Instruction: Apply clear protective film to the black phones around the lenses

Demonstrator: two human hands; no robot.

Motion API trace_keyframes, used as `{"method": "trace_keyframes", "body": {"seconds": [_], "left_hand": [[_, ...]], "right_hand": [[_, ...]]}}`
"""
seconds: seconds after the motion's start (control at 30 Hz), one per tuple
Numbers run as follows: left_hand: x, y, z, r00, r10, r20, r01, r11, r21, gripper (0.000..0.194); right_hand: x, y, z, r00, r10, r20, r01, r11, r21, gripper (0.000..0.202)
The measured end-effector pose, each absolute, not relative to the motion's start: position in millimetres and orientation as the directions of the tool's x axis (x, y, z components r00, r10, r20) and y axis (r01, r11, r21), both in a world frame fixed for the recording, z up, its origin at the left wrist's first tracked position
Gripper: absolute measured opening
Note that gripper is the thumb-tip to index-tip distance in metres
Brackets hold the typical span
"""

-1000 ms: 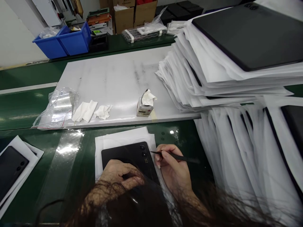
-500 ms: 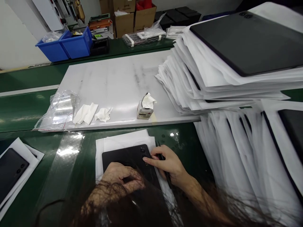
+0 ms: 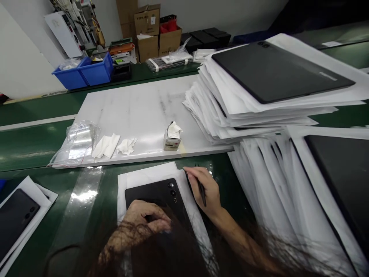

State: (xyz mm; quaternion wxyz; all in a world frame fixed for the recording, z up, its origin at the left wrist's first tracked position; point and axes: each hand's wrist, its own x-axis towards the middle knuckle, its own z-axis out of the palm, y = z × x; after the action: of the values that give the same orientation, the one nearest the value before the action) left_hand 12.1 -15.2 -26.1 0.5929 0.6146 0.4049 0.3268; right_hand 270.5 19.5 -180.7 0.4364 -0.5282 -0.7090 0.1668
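I see a flat black tablet with two round camera lenses lying on white paper sheets at the lower centre of the frame. The person's left hand rests over it, fingers curled; whether they pinch anything I can't tell. Just beyond the tablet's right edge, the right hand has its fingers closed around a slim black pen-like tool. A small tissue-topped box stands mid-frame on a pale grey board. Blue plastic bins sit upper left.
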Motion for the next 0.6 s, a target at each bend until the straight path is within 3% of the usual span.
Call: {"method": "trace_keyframes", "body": {"seconds": [0.1, 0.23, 0.4, 0.5, 0.6], "left_hand": [[-0.3, -15.4, -25.1, 0.451, 0.881, -0.144, -0.044, 0.183, 0.982, 0.008], [-21.3, 2.3, -23.4, 0.36, 0.93, -0.071, -0.089, 0.11, 0.99, 0.015], [-32.9, 34.1, -10.1, 0.281, 0.959, 0.019, 0.019, -0.025, 1.0, 0.009], [-27.3, 44.5, -5.2, 0.364, 0.931, -0.019, 0.084, -0.012, 0.996, 0.006], [-17.3, 51.0, -4.2, 0.41, 0.908, -0.09, 0.155, 0.028, 0.988, 0.006]], "right_hand": [[267.9, 35.2, -165.6, -0.031, 0.935, 0.354, 0.581, 0.305, -0.754, 0.04], [253.6, 49.3, -149.8, -0.081, 0.949, 0.305, 0.539, 0.299, -0.787, 0.033], [250.8, 49.5, -135.6, -0.079, 0.936, 0.342, 0.5, 0.334, -0.799, 0.032], [259.8, 43.6, -126.1, -0.091, 0.945, 0.313, 0.487, 0.316, -0.814, 0.025], [262.3, 33.9, -109.8, -0.105, 0.927, 0.359, 0.461, 0.365, -0.809, 0.034]]}}
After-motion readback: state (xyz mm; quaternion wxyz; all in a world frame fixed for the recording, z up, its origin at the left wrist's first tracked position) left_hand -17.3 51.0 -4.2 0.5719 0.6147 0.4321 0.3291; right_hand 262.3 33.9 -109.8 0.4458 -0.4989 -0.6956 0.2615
